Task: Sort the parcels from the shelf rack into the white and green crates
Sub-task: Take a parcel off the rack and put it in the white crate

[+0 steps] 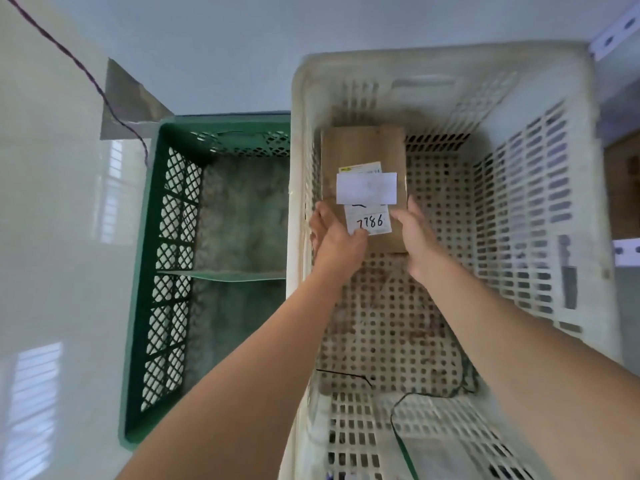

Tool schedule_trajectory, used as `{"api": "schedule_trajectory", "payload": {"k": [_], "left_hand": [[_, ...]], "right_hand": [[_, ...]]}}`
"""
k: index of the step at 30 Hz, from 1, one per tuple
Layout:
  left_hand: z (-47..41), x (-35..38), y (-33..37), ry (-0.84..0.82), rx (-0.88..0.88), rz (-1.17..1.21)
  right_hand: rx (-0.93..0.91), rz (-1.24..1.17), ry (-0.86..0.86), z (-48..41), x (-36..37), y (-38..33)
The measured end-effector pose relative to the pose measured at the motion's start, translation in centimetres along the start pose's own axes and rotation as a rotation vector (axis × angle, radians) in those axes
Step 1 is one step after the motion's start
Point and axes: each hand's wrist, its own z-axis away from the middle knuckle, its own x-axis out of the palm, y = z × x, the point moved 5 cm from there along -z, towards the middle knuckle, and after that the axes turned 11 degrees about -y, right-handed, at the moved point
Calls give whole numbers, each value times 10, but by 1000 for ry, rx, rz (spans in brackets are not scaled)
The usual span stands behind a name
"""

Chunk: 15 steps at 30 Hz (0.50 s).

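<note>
- Both my hands grip the same cardboard parcel [363,147] at its near end. My left hand [337,237] takes the near left corner with the thumb on top, touching the label. My right hand [414,233] clasps the near right edge.
- The parcel is inside the white crate [346,64] and stretches away from my fingers towards the far wall, close to the left wall. I cannot tell whether its far end rests on the crate floor.
- It is a flat brown carton, so I judge it stiff and light enough for two hands. The board should give a dry, sure hold, and its edges and corners are the best places to take it.
- The paper label [369,221], marked 7786, lies under my left thumb. It looks smoother than the card, so I would not pull on it.
- Left of my left hand stands the green crate [156,237], which has a divider [225,275] across it.
- Nearer to me than my hands, a green cord [398,427] and a black wire [346,375] lie on the white crate's floor. Either could snag a parcel set there.
- Beyond my right hand, a piece of the shelf rack [616,32] shows past the crate's far right corner.
</note>
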Motion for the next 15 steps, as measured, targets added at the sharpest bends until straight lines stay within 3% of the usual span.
{"api": "schedule_trajectory", "payload": {"k": [6,15], "left_hand": [[-23,21,-15,70,79,-262],[-39,27,-35,-100,-95,-324]], "right_hand": [[-96,-24,39,-51,0,17],[-30,9,48,-82,-3,34]]}}
